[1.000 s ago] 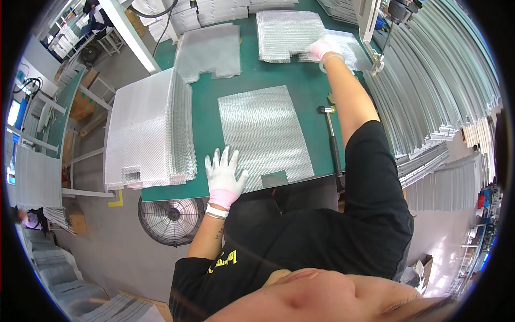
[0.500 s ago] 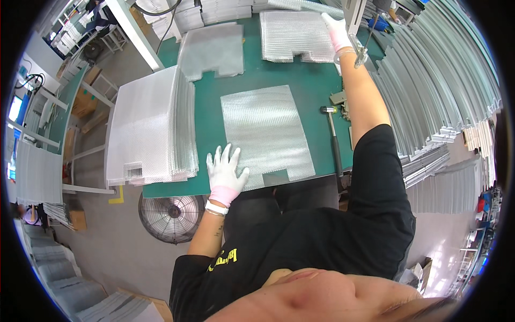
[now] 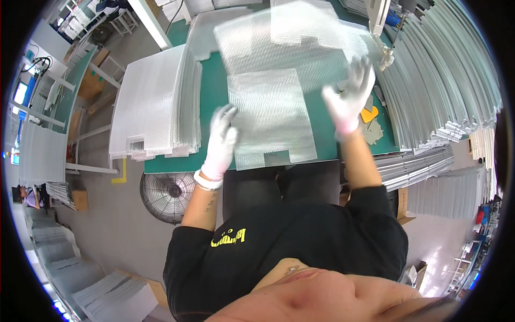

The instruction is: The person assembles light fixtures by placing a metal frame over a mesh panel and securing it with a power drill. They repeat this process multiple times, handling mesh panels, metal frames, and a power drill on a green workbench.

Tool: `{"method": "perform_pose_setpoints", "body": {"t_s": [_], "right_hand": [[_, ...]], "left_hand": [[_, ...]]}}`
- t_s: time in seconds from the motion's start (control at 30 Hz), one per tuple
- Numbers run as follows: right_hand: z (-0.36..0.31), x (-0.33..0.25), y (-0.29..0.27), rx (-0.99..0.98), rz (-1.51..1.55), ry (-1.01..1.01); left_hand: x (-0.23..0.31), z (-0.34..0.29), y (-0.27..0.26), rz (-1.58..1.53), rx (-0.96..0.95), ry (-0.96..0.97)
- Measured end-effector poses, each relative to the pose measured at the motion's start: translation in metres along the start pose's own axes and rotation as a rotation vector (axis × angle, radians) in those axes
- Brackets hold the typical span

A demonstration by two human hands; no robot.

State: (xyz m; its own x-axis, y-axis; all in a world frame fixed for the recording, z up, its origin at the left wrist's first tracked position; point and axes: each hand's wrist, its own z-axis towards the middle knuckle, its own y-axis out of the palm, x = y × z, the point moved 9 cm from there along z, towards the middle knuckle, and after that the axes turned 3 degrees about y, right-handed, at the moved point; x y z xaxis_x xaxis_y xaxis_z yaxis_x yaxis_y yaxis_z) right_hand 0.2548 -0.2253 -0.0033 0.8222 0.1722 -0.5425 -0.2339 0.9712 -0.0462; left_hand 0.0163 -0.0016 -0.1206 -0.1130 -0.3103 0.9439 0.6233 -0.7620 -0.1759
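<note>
A silvery mesh sheet (image 3: 271,121) with a notch in its near edge lies flat on the green table (image 3: 214,80). Above its far end, a second mesh sheet (image 3: 263,45) is raised, tilted and blurred by motion. My right hand (image 3: 348,99), in a white glove with grey fingertips, is at that raised sheet's near right corner and appears to grip it; blur hides the exact contact. My left hand (image 3: 221,142), gloved alike, hovers by the left edge of the flat sheet, its fingers loosely bent and thumb apart, with nothing in it.
A tall stack of mesh sheets (image 3: 147,102) stands on the left of the table; another stack (image 3: 306,21) is at the back. A yellow object (image 3: 369,114) and flat grey pieces (image 3: 374,131) lie at right. Long metal panels (image 3: 429,80) line the right. A fan (image 3: 174,190) stands below.
My right hand came back from the far stack toward me, with a mesh sheet raised beside it. My left hand lifted from the flat sheet and its fingers bent. The mallet is out of sight.
</note>
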Motion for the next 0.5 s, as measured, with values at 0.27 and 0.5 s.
{"method": "perform_pose_setpoints", "body": {"t_s": [0.27, 0.5], "right_hand": [[-0.117, -0.034, -0.001, -0.401, -0.211, 0.543], [-0.131, -0.002, -0.007, -0.558, -0.313, 0.671]], "left_hand": [[0.018, -0.046, 0.005, 0.081, 0.237, -0.132], [0.0, -0.048, 0.01, 0.465, 0.172, -0.066]]}}
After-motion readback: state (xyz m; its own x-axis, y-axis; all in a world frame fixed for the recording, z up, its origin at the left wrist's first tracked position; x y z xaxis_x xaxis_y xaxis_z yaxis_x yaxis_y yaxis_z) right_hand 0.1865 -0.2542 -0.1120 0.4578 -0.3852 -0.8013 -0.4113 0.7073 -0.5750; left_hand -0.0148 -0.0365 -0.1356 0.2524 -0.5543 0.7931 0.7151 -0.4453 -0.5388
